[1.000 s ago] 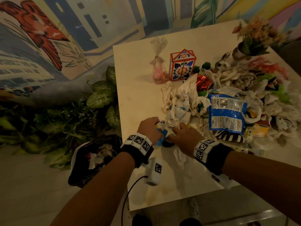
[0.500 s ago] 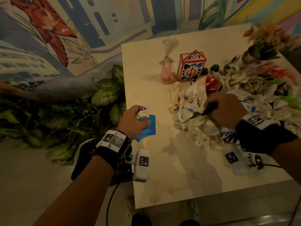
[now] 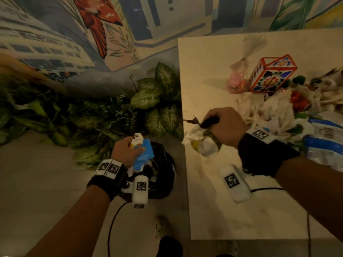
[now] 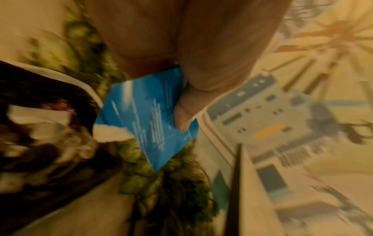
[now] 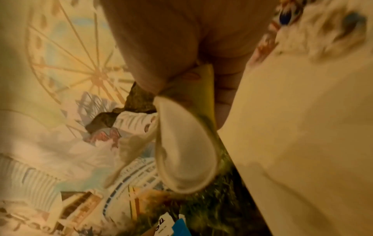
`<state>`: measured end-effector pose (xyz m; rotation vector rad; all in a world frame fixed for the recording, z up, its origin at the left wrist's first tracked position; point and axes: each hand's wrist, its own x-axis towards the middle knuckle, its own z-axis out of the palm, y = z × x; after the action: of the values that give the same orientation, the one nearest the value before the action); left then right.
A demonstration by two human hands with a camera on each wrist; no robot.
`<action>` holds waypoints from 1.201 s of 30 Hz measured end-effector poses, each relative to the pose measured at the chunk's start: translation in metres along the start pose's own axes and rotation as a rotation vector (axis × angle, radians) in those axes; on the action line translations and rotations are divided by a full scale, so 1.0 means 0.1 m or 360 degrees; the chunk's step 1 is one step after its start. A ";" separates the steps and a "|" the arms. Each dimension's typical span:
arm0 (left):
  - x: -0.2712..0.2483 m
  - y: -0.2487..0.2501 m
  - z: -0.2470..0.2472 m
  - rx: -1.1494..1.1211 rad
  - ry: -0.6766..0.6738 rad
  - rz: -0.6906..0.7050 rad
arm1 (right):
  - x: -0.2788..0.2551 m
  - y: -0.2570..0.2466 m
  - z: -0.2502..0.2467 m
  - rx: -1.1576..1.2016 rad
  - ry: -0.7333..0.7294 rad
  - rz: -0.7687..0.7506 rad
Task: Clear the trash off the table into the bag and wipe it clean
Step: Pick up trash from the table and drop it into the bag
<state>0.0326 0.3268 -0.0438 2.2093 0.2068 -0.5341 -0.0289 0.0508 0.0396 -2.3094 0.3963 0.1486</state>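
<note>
Left grip: my fingers pinch the blue wrapper, directly above the open black bag on the floor.
Right grip: fist around crumpled tissue wad, at worktop edge; bag lies down-left.
Judgement: left drops first.

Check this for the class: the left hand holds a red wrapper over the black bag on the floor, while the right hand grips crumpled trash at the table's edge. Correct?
Not quite. The wrapper in the left hand is blue, as the head and left wrist views show. The rest stands: black bag, right hand, crumpled trash, table.
</note>
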 end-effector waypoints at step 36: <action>1.46 -2.18 -0.29 0.0208 0.0077 -0.0516 | 0.78 -0.02 2.97 -0.0204 -0.0870 0.0423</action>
<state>0.1024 0.4836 -0.2443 2.3308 0.5768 -0.6865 0.0493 0.2473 -0.1826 -2.2123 0.4132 0.9342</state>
